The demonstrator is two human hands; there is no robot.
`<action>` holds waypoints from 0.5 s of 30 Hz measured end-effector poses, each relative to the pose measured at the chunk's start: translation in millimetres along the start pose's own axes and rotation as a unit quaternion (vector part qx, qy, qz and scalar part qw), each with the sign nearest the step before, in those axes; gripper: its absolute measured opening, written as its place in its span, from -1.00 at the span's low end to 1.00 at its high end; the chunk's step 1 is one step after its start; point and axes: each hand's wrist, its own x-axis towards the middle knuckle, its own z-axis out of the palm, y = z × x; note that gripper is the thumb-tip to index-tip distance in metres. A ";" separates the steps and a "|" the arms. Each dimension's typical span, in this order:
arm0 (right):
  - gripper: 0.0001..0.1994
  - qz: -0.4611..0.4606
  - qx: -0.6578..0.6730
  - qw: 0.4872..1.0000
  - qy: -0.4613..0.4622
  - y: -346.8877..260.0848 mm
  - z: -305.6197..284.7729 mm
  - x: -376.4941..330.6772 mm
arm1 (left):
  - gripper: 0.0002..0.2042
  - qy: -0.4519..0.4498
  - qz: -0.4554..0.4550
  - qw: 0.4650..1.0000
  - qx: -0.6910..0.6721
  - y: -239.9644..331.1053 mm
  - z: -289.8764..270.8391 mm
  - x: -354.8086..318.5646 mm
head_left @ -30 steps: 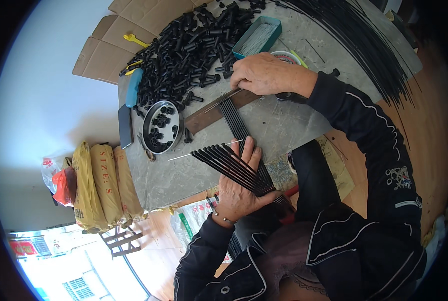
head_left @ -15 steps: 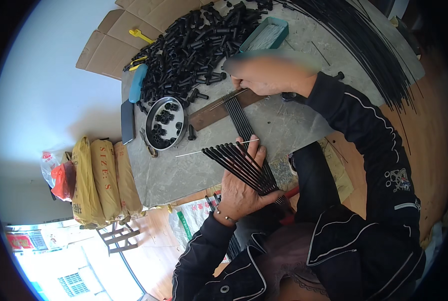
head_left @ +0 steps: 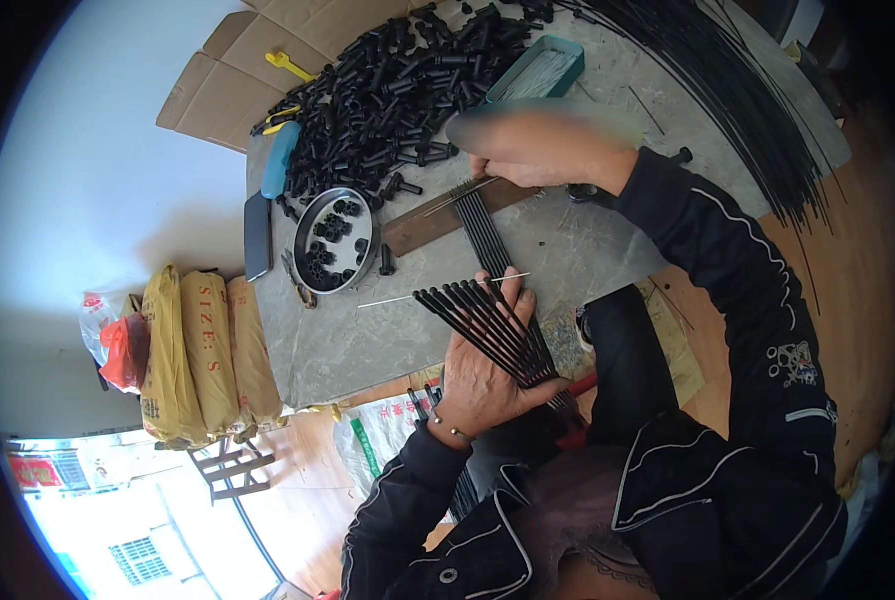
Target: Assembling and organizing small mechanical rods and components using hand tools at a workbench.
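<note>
My left hand is closed round a bundle of thin black rods, its thumb pressed along their lower part. Some of these rods fan out, with a thin silvery wire across their knobbed ends. Other black rods lie side by side and run up to a brown strip on the table. At their far ends my right hand pinches a thin metal wire lying across them. Part of the right hand is blurred, and its far fingers are hidden.
A large heap of black plastic parts covers the back of the grey table. Nearby are a round metal dish of small black pieces, pliers, a teal box of thin sticks and long black rods at right.
The whole scene has shifted slightly within the view. Both hands keep nearly the same hold on the rods and wire.
</note>
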 end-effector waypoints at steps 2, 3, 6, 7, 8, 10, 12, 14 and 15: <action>-0.81 -0.007 -0.017 1.000 0.007 -5.5 -1.6 -0.6 | 0.01 -0.001 -0.002 1.000 -0.002 0.0 -0.6 0.3; -0.79 -0.013 -0.034 0.999 0.015 -7.4 -2.2 -0.4 | 0.01 -0.003 -0.002 1.000 -0.003 -0.1 -0.7 0.4; -0.85 -0.036 -0.080 0.996 0.025 -6.8 0.2 2.7 | 0.01 0.001 -0.003 1.000 -0.004 -0.2 0.6 -0.2; -0.85 -0.037 -0.080 0.996 0.024 -6.9 0.5 3.9 | 0.01 0.002 -0.003 1.000 -0.004 0.1 0.3 0.0; -0.87 -0.041 -0.083 0.995 0.026 -7.0 0.7 5.1 | 0.01 0.002 -0.003 1.000 -0.005 0.5 -0.2 0.3; -0.89 -0.048 -0.086 0.995 0.027 -8.6 0.7 6.3 | 0.00 0.003 -0.004 1.000 -0.005 0.4 -0.1 0.1; -0.91 -0.026 0.025 0.998 0.050 -11.7 0.3 5.9 | 0.00 0.010 -0.002 1.000 -0.006 -0.4 0.7 -0.8; -0.90 -0.026 0.038 0.998 0.046 -7.4 1.2 7.7 | -0.01 0.012 0.001 1.000 -0.007 0.2 0.5 0.0; -0.90 -0.026 0.051 0.997 0.043 -5.9 1.5 8.3 | -0.01 0.014 0.003 1.000 -0.006 0.3 0.4 0.4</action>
